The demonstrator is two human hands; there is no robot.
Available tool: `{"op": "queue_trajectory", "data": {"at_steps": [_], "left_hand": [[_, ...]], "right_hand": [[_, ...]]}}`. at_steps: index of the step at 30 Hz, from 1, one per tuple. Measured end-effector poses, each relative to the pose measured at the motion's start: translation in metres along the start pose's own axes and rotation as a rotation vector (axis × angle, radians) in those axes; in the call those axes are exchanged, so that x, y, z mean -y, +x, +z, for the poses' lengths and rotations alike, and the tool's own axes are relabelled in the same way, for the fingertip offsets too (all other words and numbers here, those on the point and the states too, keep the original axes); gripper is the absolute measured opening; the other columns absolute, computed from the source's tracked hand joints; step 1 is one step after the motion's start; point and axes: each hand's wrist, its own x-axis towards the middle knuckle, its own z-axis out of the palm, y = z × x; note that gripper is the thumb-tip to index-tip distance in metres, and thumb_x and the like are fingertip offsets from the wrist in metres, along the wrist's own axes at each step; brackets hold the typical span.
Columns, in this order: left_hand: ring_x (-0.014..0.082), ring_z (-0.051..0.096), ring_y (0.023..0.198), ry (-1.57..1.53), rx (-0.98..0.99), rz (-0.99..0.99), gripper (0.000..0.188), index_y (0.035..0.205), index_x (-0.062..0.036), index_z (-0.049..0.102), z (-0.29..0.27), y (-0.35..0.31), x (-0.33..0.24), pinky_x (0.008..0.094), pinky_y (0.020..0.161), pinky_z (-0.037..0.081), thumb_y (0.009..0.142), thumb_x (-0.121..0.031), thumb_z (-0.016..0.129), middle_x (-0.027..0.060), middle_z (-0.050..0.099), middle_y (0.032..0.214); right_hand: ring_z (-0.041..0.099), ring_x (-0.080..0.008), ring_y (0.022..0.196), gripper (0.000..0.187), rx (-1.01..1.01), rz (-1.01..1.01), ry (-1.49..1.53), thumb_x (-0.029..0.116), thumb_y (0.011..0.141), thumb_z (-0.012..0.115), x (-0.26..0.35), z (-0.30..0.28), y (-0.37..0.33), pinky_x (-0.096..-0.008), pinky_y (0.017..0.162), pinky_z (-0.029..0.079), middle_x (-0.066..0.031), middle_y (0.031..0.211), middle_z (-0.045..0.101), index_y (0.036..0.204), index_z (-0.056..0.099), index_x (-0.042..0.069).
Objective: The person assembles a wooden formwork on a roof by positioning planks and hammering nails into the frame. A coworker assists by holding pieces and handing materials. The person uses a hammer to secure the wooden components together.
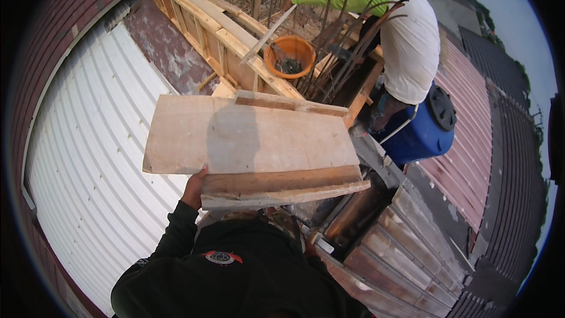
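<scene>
A pale plywood panel [288, 141] with wooden battens along its edges lies in front of me, and a shadow falls across its face. My left hand [193, 188] grips its near left edge, thumb on top and the other fingers hidden. Along the near side runs a batten [288, 194], with another batten [288, 103] on the far side. My right hand [310, 249] is low beside my body, mostly hidden by my dark sleeve. Next to it is a small pale grey object [323, 244]; whether I hold it is unclear.
A co-worker in a white shirt with green sleeves [412, 47] stands at far right, arm stretched left. An orange bucket [290, 53] sits by wooden formwork [200, 29] and bent rebar [347, 41]. A blue barrel [415, 135] stands right; white corrugated roofing [100, 141] slopes left.
</scene>
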Motion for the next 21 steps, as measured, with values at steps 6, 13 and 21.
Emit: {"op": "queue_trajectory", "data": {"at_steps": [6,13,21], "left_hand": [[0.0314,0.066,0.11,-0.026,0.023,0.019,0.054,0.13,0.004,0.054,-0.01,0.009,0.005,0.0437,0.096,0.051,0.104,-0.043,0.05,0.0188,0.065,0.122],[0.0329,0.065,0.112,-0.016,0.028,0.009,0.058,0.132,0.0043,0.053,0.005,-0.002,-0.001,0.0441,0.098,0.051,0.103,-0.045,0.049,0.0205,0.064,0.124],[0.0323,0.065,0.11,-0.027,0.028,0.005,0.056,0.131,0.0039,0.054,0.006,-0.003,-0.001,0.0437,0.097,0.051,0.103,-0.045,0.051,0.0196,0.065,0.123]], "right_hand": [[0.066,-0.0439,0.105,0.042,-0.033,-0.033,-0.034,0.001,0.073,0.075,-0.018,0.019,0.016,-0.0495,0.081,0.055,-0.0277,0.102,0.069,0.113,0.062,0.001],[0.066,-0.044,0.105,0.03,-0.039,-0.031,0.071,0.003,0.08,0.069,-0.002,0.002,0.003,-0.0492,0.081,0.055,-0.0276,0.103,0.069,0.109,0.064,0.0],[0.065,-0.0441,0.106,0.027,-0.046,-0.072,0.006,0.001,0.08,0.068,-0.017,0.012,0.009,-0.0488,0.081,0.055,-0.0283,0.103,0.068,0.106,0.064,0.0]]}}
